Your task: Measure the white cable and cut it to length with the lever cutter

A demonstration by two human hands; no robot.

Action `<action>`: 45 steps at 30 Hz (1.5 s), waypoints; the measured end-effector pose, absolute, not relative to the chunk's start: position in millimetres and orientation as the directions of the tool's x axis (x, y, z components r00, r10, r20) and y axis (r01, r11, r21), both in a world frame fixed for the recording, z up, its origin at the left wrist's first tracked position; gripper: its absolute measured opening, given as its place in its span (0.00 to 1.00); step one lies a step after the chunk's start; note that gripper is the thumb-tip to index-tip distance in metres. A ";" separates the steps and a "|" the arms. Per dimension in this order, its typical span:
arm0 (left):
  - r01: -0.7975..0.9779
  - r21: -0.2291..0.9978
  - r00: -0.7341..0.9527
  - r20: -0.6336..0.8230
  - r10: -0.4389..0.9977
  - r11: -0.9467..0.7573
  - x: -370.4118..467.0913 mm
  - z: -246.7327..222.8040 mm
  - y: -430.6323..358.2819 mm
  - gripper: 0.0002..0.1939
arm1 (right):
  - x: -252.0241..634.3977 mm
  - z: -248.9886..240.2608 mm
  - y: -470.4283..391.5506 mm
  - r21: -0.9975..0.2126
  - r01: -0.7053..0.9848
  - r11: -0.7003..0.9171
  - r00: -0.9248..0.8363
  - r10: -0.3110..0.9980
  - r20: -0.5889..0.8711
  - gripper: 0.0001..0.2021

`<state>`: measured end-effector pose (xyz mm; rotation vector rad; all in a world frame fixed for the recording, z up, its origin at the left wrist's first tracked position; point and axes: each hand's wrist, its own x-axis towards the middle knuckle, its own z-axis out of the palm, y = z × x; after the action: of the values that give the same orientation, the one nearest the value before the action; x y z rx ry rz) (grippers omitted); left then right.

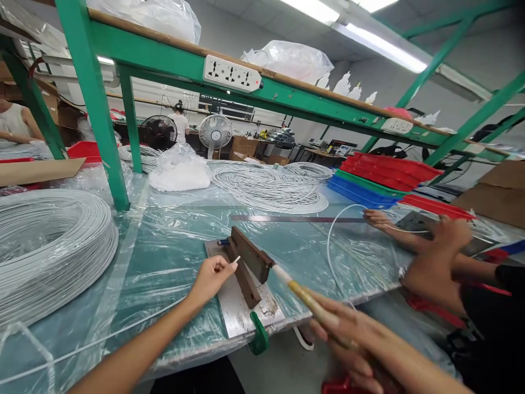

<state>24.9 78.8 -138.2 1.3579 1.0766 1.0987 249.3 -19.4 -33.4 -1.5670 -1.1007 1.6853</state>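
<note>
My left hand [211, 278] pinches a white cable [135, 319] close to its end; a short tip pokes out past the fingers. That tip is over a brown hinged jig [250, 256], whose two bars stand apart with a spring at the far end. From the upper bar a yellow-and-white lever handle [303, 294] reaches toward me. My right hand [342, 328], smeared by motion, is wrapped round this handle. Under the jig lies a metal base plate [233, 324], and a green clamp [258, 335] sits at its front by the table edge.
A large cable coil [57, 246] lies at left, with more loose coils [270, 189] behind. At right, a co-worker's hands [379, 220] handle a white cable near a long metal ruler [299, 219]. Stacked red and blue trays [381, 172] stand beyond. A green shelf frame [88, 98] rises at left.
</note>
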 end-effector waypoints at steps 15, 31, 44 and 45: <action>0.009 0.997 0.224 0.071 0.972 -0.075 29.0 -131.0 20.7 0.26 | 179.0 63.7 208.6 -0.975 -0.197 -0.100 -0.325 0.945 -0.031 0.37; -0.065 0.996 0.133 0.074 0.988 -0.066 2.9 -104.8 17.9 0.30 | 117.1 10.9 254.4 -0.973 0.069 0.221 -0.139 0.968 0.210 0.30; -0.596 0.760 -0.195 0.177 0.965 -0.260 22.3 -21.0 3.6 0.17 | 123.3 -89.5 24.8 -0.950 0.075 0.304 -0.937 0.346 0.037 0.20; -0.564 0.783 -0.171 0.201 0.965 -0.263 24.1 -19.5 3.4 0.16 | 121.2 -92.8 17.9 -0.967 0.037 0.253 -0.930 0.363 0.060 0.24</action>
<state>24.1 3.4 -19.5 0.8436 0.6722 1.6923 121.2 17.9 -92.8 -0.3713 -2.2569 1.7295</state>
